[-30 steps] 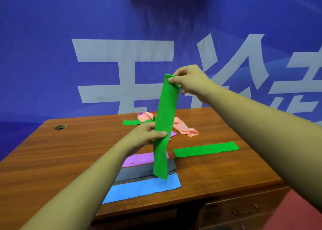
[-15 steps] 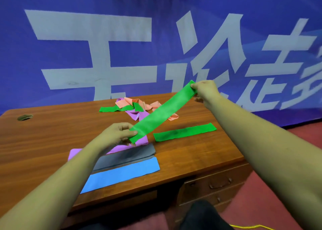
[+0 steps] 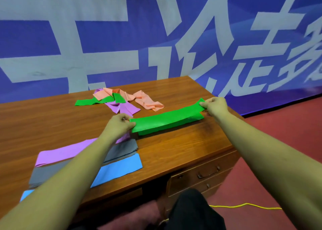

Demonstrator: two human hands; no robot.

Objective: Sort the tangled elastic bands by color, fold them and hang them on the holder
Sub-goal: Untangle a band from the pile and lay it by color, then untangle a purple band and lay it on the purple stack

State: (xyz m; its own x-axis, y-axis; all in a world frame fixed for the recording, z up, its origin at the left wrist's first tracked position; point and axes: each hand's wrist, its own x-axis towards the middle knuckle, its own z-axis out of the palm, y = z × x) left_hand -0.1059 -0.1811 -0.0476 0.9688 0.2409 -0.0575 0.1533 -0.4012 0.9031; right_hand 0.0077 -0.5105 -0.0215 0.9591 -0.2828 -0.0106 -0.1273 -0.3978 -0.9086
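While each hand pinches one end, the long bright-green elastic band (image 3: 167, 119) lies stretched low across the right part of the brown wooden surface (image 3: 183, 148), running from lower left to upper right. The left hand (image 3: 120, 123) has its thumb and curled fingers closed on the band's near-left end. The right hand (image 3: 215, 106) pinches the far-right end, which is lifted slightly. A darker green layer shows along the band's lower edge, and whether that is a fold or a second band beneath cannot be told. Behind the left hand sits the tangled heap (image 3: 120, 97): peach bands (image 3: 148, 101), a purple band (image 3: 126, 108) and another green band (image 3: 87, 102) trailing out to the left. Nearer the person, partly under the left forearm, three flat bands lie side by side: a purple strip (image 3: 66, 153), a grey strip (image 3: 122, 149) just beside it, and a blue strip (image 3: 122, 167) closest to the front edge. A blue banner with large white characters (image 3: 104, 38) fills the background. Below the surface's front edge is a drawer with a metal handle (image 3: 208, 173), and a yellow cord (image 3: 244, 205) lies on the red floor (image 3: 287, 134)
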